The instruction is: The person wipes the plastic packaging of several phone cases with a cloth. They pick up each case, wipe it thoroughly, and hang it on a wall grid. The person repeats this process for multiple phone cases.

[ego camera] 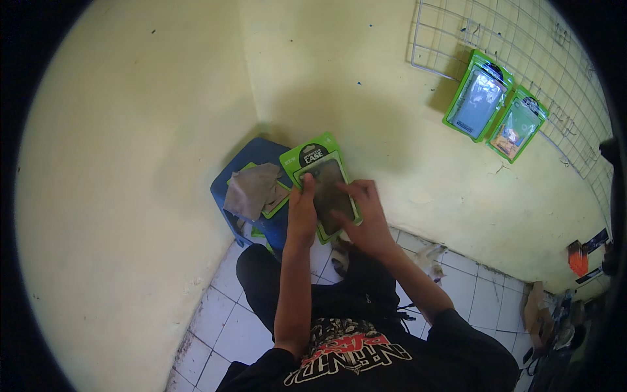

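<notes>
A green phone case package [313,156] with a window showing a dark case is held up before me. My left hand [302,215] grips its left edge, thumb on the front. My right hand [365,215] is at the package's right side, its fingers spread over the window; whether they touch it I cannot tell. Left of the package stands a blue plastic stool [254,147]. On it a greyish cloth [252,191] lies over another green package [277,208], partly covering it.
Two green case packages [477,98] [519,125] hang from a white wire grid [436,46] on the right wall. A cat [431,262] lies on the tiled floor by the wall. Cardboard [534,306] and dark clutter stand at the far right. Yellowish walls meet behind the stool.
</notes>
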Tool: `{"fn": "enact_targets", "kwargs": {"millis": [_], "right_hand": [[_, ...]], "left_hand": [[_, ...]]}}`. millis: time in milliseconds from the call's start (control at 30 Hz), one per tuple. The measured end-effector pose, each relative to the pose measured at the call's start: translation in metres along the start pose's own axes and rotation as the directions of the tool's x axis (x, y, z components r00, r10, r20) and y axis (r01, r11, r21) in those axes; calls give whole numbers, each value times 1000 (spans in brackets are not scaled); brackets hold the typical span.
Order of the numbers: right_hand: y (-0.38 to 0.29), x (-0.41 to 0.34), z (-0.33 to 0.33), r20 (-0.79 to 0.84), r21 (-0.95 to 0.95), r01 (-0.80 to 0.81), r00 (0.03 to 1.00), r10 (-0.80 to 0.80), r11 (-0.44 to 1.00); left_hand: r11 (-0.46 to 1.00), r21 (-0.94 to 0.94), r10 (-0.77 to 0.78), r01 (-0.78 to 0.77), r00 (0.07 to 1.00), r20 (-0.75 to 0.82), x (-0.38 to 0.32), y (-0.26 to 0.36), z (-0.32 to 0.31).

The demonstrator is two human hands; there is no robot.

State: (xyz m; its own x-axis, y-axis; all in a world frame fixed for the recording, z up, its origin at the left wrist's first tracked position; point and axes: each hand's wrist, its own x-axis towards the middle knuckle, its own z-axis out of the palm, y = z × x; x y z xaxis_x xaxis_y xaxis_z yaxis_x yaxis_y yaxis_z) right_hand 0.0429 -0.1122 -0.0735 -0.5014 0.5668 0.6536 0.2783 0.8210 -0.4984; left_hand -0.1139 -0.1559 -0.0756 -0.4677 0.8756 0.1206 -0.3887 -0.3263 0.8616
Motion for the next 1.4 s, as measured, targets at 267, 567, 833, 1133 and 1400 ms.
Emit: {"fn": "enact_targets", "kwargs": {"millis": [267, 567, 833, 1133, 1400], "right_hand": [[13, 11, -30, 17, 592, -320, 922, 386, 739], [23, 4, -95, -354, 456, -208, 849, 392, 865], [45, 27, -170, -554, 326, -198, 752, 356, 924], [89, 78, -223, -674, 120, -133, 717, 179, 984], [129, 51, -217, -625, 45, -229, 753, 207, 972]], "left_hand": [[999, 32, -15, 11, 993, 121, 3, 1, 19], [976, 146, 85, -163, 897, 434, 9, -21, 88], [922, -5, 340, -388, 799, 496, 65, -16, 210], [861, 73, 387, -503, 741, 549, 116, -16, 282], [803, 239, 360, -547, 763, 536, 122, -49, 283]]}}
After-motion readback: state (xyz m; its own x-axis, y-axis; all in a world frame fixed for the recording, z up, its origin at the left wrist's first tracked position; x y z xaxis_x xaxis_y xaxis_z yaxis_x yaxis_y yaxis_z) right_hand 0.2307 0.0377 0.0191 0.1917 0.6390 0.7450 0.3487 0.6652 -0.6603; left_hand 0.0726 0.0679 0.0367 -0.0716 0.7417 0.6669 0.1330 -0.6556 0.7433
